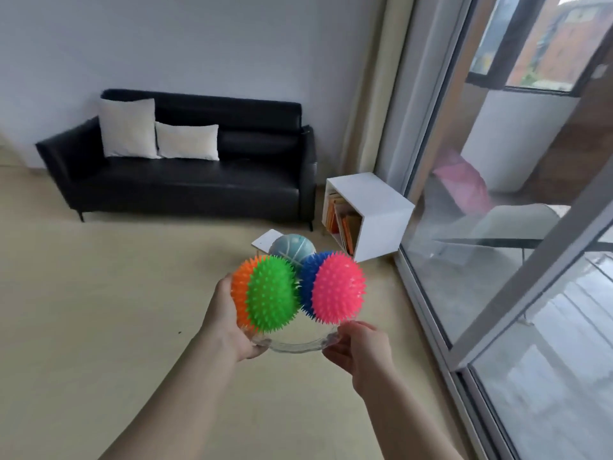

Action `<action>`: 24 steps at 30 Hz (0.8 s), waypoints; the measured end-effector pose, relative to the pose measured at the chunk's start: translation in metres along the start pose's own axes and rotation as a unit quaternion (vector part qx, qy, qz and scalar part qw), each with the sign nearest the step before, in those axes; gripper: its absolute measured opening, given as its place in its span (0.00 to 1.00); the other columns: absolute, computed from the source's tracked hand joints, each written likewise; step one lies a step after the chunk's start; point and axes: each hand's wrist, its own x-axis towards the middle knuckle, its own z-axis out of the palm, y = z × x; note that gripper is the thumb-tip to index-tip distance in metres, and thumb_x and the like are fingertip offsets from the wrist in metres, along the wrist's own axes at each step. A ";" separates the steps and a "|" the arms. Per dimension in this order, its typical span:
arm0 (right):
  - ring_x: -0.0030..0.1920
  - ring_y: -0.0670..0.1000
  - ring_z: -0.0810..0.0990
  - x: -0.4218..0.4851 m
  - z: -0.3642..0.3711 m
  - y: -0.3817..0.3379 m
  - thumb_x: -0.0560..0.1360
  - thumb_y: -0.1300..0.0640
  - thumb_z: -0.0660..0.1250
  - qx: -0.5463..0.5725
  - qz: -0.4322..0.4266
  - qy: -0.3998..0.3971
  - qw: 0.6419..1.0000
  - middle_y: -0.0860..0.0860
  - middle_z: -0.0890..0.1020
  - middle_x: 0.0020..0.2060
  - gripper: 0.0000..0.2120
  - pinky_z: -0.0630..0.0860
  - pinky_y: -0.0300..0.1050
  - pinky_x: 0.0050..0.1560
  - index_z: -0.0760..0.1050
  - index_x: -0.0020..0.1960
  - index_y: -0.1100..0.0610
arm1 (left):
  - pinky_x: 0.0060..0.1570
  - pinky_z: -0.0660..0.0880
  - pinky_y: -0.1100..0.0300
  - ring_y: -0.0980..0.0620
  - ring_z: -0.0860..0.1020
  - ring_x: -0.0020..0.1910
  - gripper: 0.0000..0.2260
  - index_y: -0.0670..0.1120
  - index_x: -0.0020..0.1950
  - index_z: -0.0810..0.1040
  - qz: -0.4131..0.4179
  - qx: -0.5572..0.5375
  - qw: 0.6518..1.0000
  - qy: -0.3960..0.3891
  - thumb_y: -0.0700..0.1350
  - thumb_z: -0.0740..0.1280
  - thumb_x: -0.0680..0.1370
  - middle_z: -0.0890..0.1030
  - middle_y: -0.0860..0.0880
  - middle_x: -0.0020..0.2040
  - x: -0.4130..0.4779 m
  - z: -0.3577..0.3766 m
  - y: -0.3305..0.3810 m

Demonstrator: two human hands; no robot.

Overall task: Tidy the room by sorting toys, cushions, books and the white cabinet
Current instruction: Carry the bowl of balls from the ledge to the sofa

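**Room inventory: hands holding a bowl of toys**

1. Left hand [229,322], forearm reaching in from bottom centre. Its fingers curl under and round the left rim of the clear bowl [295,346], and the palm lies against the orange ball.
2. Right hand [363,346], forearm rising from the bottom right. Its fingertips and thumb pinch the bowl's right rim, knuckles towards the camera.
3. Black sofa [185,180], against the far wall, long axis running left to right.
4. White cabinet [378,210], a cube on the floor between the sofa's right end and the glass door [497,210]. It sits skewed to the wall with its open face turned left, towards the sofa. Books [345,222] with orange spines stand inside, leaning.
5. Two white cushions on the sofa's left half, propped against the backrest and touching: the larger [127,127] upright, the smaller [187,141] with its long side level.
6. Clear bowl: transparent, shallow, held level above the floor [99,293] in front of the cabinet.
7. Four spiky balls heaped in the bowl, in two touching pairs: orange [238,290] behind green [272,293] on the left, blue [307,277] behind pink [338,288] on the right. All are bright, covered in soft bristles and taller than wide.
8. Pale blue ball [292,248] with basketball seams, behind the heap. Whether it is in the bowl or on the floor cannot be told.
9. Flat white panel [264,242], lying on the floor beside that ball.
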 end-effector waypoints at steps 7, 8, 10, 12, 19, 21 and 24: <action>0.21 0.50 0.73 0.124 0.139 -0.037 0.71 0.74 0.56 -0.061 0.027 -0.058 0.996 0.56 0.71 0.25 0.09 0.77 0.40 0.25 0.68 0.36 0.63 | 0.50 0.68 0.45 0.42 0.75 0.47 0.14 0.51 0.46 0.78 0.005 -0.047 0.998 0.043 0.59 0.61 0.71 0.81 0.45 0.49 0.117 -0.020 0.119; 0.21 0.50 0.73 0.136 0.154 -0.042 0.71 0.73 0.56 -0.066 0.025 -0.058 0.996 0.56 0.71 0.26 0.09 0.77 0.40 0.25 0.68 0.37 0.63 | 0.49 0.68 0.46 0.42 0.75 0.46 0.13 0.51 0.46 0.78 0.004 -0.052 0.998 0.047 0.58 0.61 0.72 0.81 0.45 0.48 0.128 -0.022 0.130; 0.24 0.51 0.73 0.177 0.201 -0.053 0.71 0.73 0.56 -0.071 0.023 -0.062 0.995 0.57 0.72 0.28 0.07 0.76 0.38 0.23 0.69 0.40 0.63 | 0.45 0.69 0.48 0.43 0.76 0.45 0.13 0.51 0.45 0.77 0.005 -0.061 0.997 0.052 0.58 0.61 0.71 0.81 0.46 0.46 0.166 -0.029 0.169; 0.27 0.52 0.73 0.215 0.252 -0.064 0.70 0.73 0.56 -0.072 0.031 -0.067 0.995 0.58 0.73 0.30 0.07 0.75 0.38 0.23 0.70 0.40 0.64 | 0.44 0.70 0.50 0.43 0.76 0.45 0.14 0.52 0.46 0.78 0.003 -0.065 0.997 0.049 0.59 0.62 0.70 0.81 0.47 0.46 0.206 -0.038 0.215; 0.31 0.56 0.74 0.324 0.398 -0.114 0.68 0.75 0.58 -0.046 0.063 -0.058 0.995 0.61 0.73 0.31 0.09 0.76 0.40 0.25 0.71 0.35 0.65 | 0.49 0.71 0.48 0.43 0.78 0.48 0.15 0.53 0.47 0.80 -0.007 -0.042 0.998 0.047 0.59 0.63 0.67 0.82 0.47 0.47 0.333 -0.044 0.369; 0.31 0.56 0.73 0.357 0.426 -0.127 0.68 0.75 0.57 -0.039 0.072 -0.058 0.995 0.61 0.73 0.30 0.08 0.76 0.40 0.24 0.70 0.35 0.66 | 0.47 0.72 0.48 0.43 0.78 0.47 0.16 0.54 0.48 0.80 -0.014 -0.044 0.999 0.018 0.59 0.65 0.65 0.82 0.48 0.48 0.369 -0.041 0.401; 0.29 0.56 0.74 0.409 0.470 -0.147 0.68 0.75 0.57 -0.045 0.078 -0.053 0.995 0.61 0.74 0.29 0.08 0.75 0.39 0.23 0.72 0.35 0.67 | 0.44 0.72 0.51 0.44 0.78 0.45 0.14 0.53 0.46 0.80 -0.005 -0.034 0.999 0.033 0.59 0.65 0.67 0.82 0.48 0.46 0.423 -0.028 0.448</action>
